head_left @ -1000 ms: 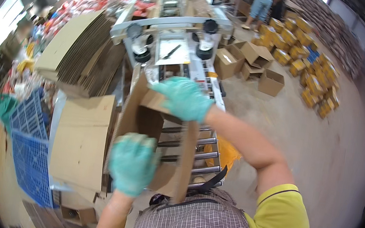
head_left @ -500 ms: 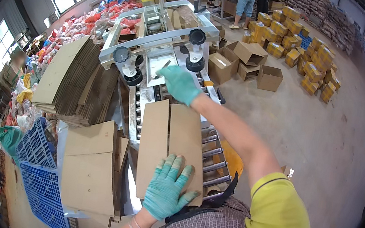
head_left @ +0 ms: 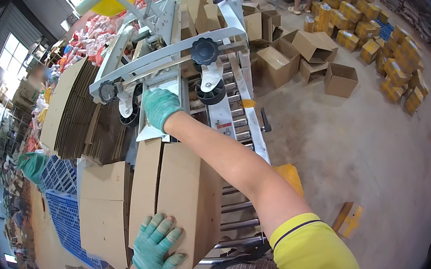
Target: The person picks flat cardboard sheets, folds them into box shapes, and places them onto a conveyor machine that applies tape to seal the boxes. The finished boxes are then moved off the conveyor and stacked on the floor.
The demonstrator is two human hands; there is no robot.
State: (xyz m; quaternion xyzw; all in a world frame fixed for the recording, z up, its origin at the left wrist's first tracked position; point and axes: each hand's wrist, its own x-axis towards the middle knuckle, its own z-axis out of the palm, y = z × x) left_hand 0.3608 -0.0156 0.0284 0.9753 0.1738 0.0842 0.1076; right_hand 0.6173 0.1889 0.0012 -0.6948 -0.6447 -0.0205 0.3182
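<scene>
Cardboard (head_left: 102,207) lies at left; then comes the right hand (head_left: 160,108), arm stretched forward to the machine (head_left: 164,65), whether its fingers clamp anything I cannot tell. Left hand (head_left: 154,246) rests flat, fingers apart, on one box (head_left: 179,181) over rollers (head_left: 239,223), two folded flaps hiding its inside; rightward stands one open carton (head_left: 340,85).

Can read no words. Can make out only a red label (head_left: 224,125) on the machine (head_left: 165,60), near the right wheel (head_left: 211,93), and a tiny mark (head_left: 116,180) on the near left cardboard (head_left: 104,204), too small.
</scene>
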